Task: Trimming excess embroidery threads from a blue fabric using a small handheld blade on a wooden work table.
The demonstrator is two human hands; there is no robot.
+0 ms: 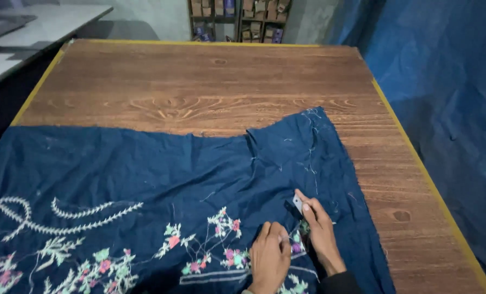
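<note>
Hand (322,231) with blade (297,203) on cloth (145,174)

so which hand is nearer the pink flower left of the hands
Left. The left hand lies just right of the pink flower on the blue cloth; the right hand, holding a small blade, is farther right.

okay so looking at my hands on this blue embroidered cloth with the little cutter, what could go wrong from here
1. The right hand holds a small metal cutter right over the dark blue cloth; a slip might nick the fabric or the floral embroidery.
2. The left hand presses the cloth close beside the cutter, so its fingers could get caught.
3. Loose threads trail near the frayed edge; pulling one might pucker the cloth.
</note>
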